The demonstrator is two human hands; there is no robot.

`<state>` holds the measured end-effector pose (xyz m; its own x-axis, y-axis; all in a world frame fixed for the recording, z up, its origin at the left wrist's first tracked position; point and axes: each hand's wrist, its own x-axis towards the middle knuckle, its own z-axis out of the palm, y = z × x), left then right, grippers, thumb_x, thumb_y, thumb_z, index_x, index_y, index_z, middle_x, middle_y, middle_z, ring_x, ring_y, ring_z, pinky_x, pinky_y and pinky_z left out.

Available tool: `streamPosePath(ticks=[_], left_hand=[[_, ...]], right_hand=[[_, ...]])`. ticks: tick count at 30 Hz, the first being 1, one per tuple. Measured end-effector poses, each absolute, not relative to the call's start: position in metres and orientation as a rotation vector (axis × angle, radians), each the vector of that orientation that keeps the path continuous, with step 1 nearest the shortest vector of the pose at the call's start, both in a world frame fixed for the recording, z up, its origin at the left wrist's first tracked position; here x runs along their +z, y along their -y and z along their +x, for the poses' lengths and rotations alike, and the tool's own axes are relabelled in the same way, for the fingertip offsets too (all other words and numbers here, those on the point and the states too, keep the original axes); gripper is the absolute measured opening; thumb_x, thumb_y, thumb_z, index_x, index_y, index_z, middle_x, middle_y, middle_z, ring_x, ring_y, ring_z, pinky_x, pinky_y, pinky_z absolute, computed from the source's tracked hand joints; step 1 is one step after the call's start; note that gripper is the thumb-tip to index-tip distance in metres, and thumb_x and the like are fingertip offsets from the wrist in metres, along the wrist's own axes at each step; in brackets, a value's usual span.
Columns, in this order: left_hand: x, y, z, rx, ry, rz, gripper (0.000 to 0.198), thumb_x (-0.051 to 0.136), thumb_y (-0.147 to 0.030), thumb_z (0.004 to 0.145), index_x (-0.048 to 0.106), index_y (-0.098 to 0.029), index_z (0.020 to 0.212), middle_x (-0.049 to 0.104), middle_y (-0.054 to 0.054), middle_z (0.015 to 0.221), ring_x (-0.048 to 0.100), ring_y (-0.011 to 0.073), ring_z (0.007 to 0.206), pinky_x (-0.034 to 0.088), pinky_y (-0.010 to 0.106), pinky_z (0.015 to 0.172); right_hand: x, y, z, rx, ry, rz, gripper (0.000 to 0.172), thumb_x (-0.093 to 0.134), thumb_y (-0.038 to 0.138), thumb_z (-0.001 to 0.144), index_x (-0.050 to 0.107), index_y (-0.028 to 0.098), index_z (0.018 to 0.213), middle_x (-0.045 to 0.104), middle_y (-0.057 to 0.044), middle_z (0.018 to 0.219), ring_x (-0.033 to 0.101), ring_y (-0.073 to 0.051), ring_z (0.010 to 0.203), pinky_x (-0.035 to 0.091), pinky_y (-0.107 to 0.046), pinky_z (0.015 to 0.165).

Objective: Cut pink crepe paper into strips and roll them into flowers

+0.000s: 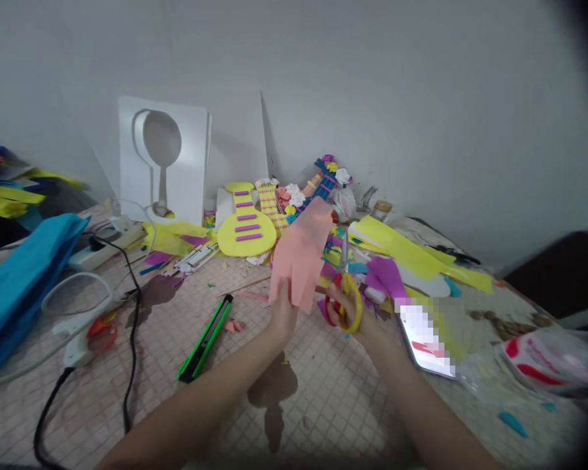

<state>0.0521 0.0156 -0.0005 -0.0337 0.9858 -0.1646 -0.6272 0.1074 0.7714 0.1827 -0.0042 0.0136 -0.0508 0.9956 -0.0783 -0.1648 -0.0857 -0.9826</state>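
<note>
- Blue paper, folded, lies far to the left of both hands' fingers.
- White board with a rounded cutout stands upright beyond the left fingers, off to their left.
- Green cutter rests on the table just left of the left fingers, lying at a slant.
- Yellow guitar-shaped piece with purple strips leans beyond the left fingers, slightly to their left.
- Left hand pinches the lower edge of the pink paper, thumb in front; the sheet rises above these fingers, tilted to the right.
- Right hand has its fingers in the handles of the red-and-yellow scissors; the blades point up and away, just right of the paper.
- Yellow paper lies beyond the right fingers, to their right.
- Phone, partly pixelated, lies right of the right fingers.
- Plastic packet sits farthest right of them.
</note>
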Motion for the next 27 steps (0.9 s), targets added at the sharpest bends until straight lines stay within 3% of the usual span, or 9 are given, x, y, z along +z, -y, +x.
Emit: streamPosePath(ticks=[10,19,27], left_hand=[[-0.013,-0.004,0.049,1.294,-0.546,0.415,0.029,0.051,-0.035,0.083,0.065,-0.013,0.097,0.064,0.011,0.113,0.052,0.024,0.115,0.037,0.035,0.098],[-0.004,0.007,0.049,1.153,-0.401,0.274,0.037,0.044,-0.038,0.087,0.063,-0.011,0.105,0.065,0.011,0.112,0.05,0.0233,0.117,0.03,0.035,0.105],[0.004,0.006,0.052,1.227,-0.532,0.193,0.026,0.047,-0.03,0.087,0.066,-0.015,0.092,0.067,0.007,0.108,0.049,0.0195,0.119,0.036,0.029,0.103]], right_hand=[[0.0,-0.032,0.176,1.328,0.818,-1.091,0.044,0.078,0.034,0.053,0.038,0.022,0.068,0.038,0.014,0.035,0.029,-0.002,0.026,0.021,-0.013,0.027],[-0.008,-0.023,0.188,1.345,0.807,-1.149,0.039,0.076,0.034,0.057,0.042,0.022,0.072,0.038,0.014,0.03,0.029,-0.004,0.023,0.022,-0.014,0.025],[-0.005,-0.017,0.194,1.302,0.722,-1.143,0.032,0.074,0.034,0.061,0.045,0.022,0.068,0.038,0.012,0.031,0.031,-0.005,0.023,0.021,-0.016,0.025]])
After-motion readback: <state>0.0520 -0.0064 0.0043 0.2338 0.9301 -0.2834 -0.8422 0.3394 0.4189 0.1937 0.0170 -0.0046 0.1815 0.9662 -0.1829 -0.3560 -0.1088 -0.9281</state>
